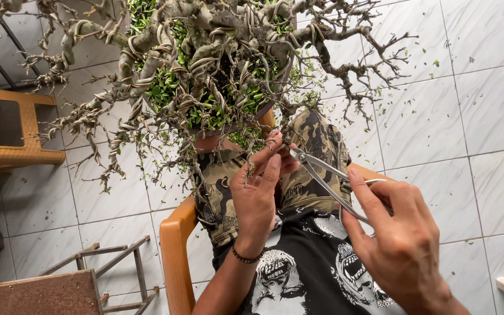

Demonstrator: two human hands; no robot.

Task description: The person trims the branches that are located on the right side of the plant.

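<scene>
Seated above a tiled floor [473,116] littered with green clippings, a person's left hand [258,192] pinches a twig of the wired, half-stripped bonsai [205,64] while the right hand [398,233] clasps long-handled shears [322,175]; leafy inner shoots remain uncut.

A floor [485,116] of pale, marble-veined tiles with dark grout lines carries everything here, and small green leaf clippings [380,111] lie scattered over it, thickest beneath the tree's branches. An orange plastic chair [173,256] stands on the tiles in the middle. A tan woven bench [13,154] stands at the left, a rusty metal stool [48,291] at the lower left.
</scene>
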